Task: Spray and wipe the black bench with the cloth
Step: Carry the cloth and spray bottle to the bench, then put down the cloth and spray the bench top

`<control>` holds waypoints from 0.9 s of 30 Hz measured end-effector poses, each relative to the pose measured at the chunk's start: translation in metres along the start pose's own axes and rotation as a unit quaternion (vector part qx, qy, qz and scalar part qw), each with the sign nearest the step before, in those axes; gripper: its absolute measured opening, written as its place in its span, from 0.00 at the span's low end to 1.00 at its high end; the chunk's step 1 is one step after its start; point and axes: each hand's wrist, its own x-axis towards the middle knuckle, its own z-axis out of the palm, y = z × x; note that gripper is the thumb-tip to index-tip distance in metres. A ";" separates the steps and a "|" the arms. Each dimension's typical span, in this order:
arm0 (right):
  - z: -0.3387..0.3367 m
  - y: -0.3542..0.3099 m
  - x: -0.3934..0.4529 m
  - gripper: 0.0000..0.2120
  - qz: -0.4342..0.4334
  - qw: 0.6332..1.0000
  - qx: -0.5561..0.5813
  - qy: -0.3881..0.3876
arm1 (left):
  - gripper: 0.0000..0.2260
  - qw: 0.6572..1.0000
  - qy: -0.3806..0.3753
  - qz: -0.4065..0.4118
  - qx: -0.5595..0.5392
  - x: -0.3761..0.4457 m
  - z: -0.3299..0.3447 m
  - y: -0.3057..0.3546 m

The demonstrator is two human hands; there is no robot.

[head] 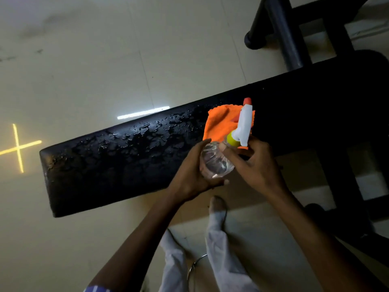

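Note:
The black padded bench (117,165) runs from lower left to upper right, and its top is wet with drops and patches of liquid on the left half. An orange cloth (221,123) lies on the bench near its middle. I hold a clear spray bottle (216,161) with a white and orange trigger head just above the bench's near edge. My left hand (195,175) wraps the bottle's body from below. My right hand (256,163) grips the bottle's neck under the yellow collar, thumb across it. The spray head partly hides the cloth.
Cream floor tiles (84,70) surround the bench, with a yellow cross mark (17,147) at the left. Black metal frame legs (288,34) stand beyond the bench at the upper right. My own legs in white trousers (219,239) stand below the bench's near edge.

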 end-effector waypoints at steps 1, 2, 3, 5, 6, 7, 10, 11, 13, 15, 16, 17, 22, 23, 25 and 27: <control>0.009 -0.001 -0.003 0.09 0.013 0.999 0.028 -0.006 | 0.45 1.000 0.025 0.006 0.008 -0.006 -0.002 -0.003; 0.017 -0.002 -0.006 0.12 0.024 0.998 0.058 -0.009 | 0.42 0.999 0.049 0.007 0.013 -0.013 -0.005 -0.006; 0.026 -0.003 -0.010 0.13 0.032 0.996 0.084 -0.008 | 0.40 0.998 0.068 0.002 0.013 -0.022 -0.008 -0.009; 0.044 -0.008 -0.016 0.16 0.032 0.992 0.123 0.001 | 0.37 0.996 0.090 -0.011 -0.002 -0.041 -0.011 -0.016; 0.053 -0.011 -0.019 0.19 0.034 0.990 0.137 0.013 | 0.36 0.995 0.095 -0.014 -0.008 -0.050 -0.011 -0.020; 0.062 -0.012 -0.020 0.22 0.044 0.988 0.144 0.028 | 0.36 0.995 0.098 -0.015 -0.015 -0.058 -0.010 -0.025; 0.089 -0.018 -0.019 0.23 0.102 0.978 0.181 0.036 | 0.37 0.994 0.093 -0.017 -0.050 -0.081 -0.002 -0.038; 0.097 -0.017 -0.018 0.19 0.114 0.975 0.192 0.022 | 0.37 0.994 0.084 -0.023 -0.061 -0.087 0.000 -0.042; 0.110 -0.015 -0.017 0.10 0.113 0.977 0.179 -0.002 | 0.37 0.993 0.051 -0.050 -0.092 -0.096 -0.001 -0.050; 0.117 -0.012 -0.018 0.09 0.114 0.982 0.153 -0.013 | 0.33 0.993 0.016 -0.059 -0.101 -0.099 -0.008 -0.061; 0.120 -0.010 -0.018 0.13 0.119 0.983 0.142 -0.016 | 0.31 0.994 0.022 -0.059 -0.094 -0.099 -0.014 -0.067; 0.120 -0.007 -0.018 0.16 0.124 0.984 0.129 -0.021 | 0.29 0.994 0.049 -0.057 -0.074 -0.098 -0.021 -0.075; 0.118 0.001 -0.025 0.21 0.125 0.989 0.060 -0.043 | 0.30 0.961 0.163 -0.061 0.214 -0.077 -0.068 -0.114; 0.118 0.002 -0.025 0.22 0.127 0.990 0.050 -0.038 | 0.32 0.954 0.138 -0.073 0.255 -0.072 -0.074 -0.121; 0.120 0.005 -0.027 0.22 0.123 0.992 0.032 -0.022 | 0.35 0.941 0.089 -0.091 0.315 -0.067 -0.082 -0.133; 0.124 0.007 -0.030 0.20 0.114 0.993 0.029 -0.009 | 0.36 0.934 0.073 -0.095 0.337 -0.067 -0.083 -0.140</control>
